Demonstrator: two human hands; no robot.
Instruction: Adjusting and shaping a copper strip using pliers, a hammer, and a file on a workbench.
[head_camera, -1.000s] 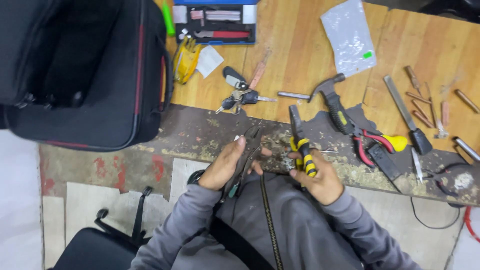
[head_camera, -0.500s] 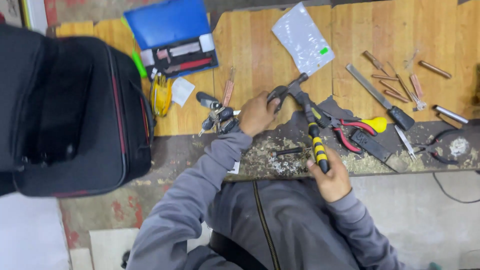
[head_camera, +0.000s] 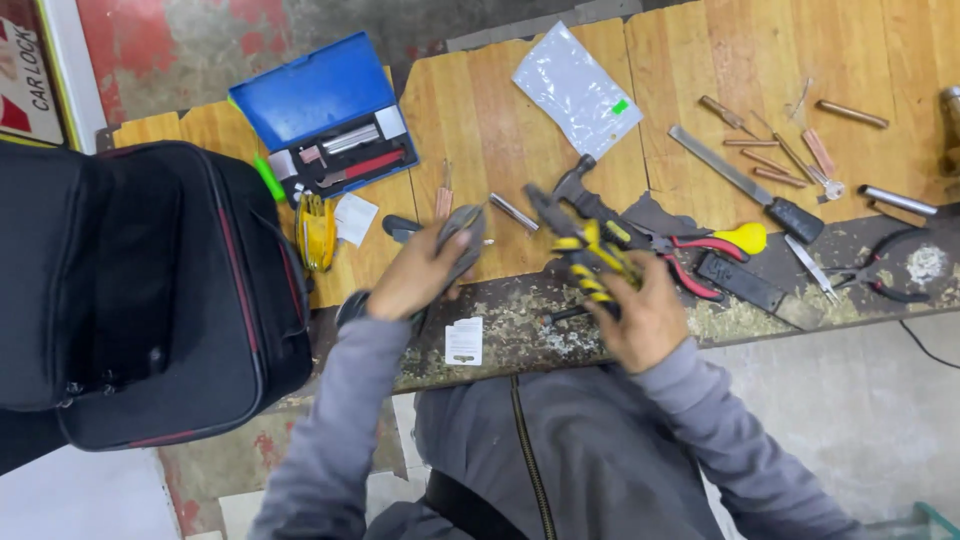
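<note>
Pliers (head_camera: 590, 262) with yellow-and-black handles sit in my right hand (head_camera: 640, 315), grip closed around the handles, jaws pointing up-left over the bench (head_camera: 500, 120). My left hand (head_camera: 425, 272) wraps a blurred grey thing (head_camera: 462, 232); I cannot tell what it is. Both hover near the bench's worn front edge. A hammer (head_camera: 590, 200) and red-handled pliers (head_camera: 690, 255) lie just beyond the tool I hold. I judge the risk is a slip: a loose left hold could drop the grey thing among the clutter, or the tips could nip my fingers.
</note>
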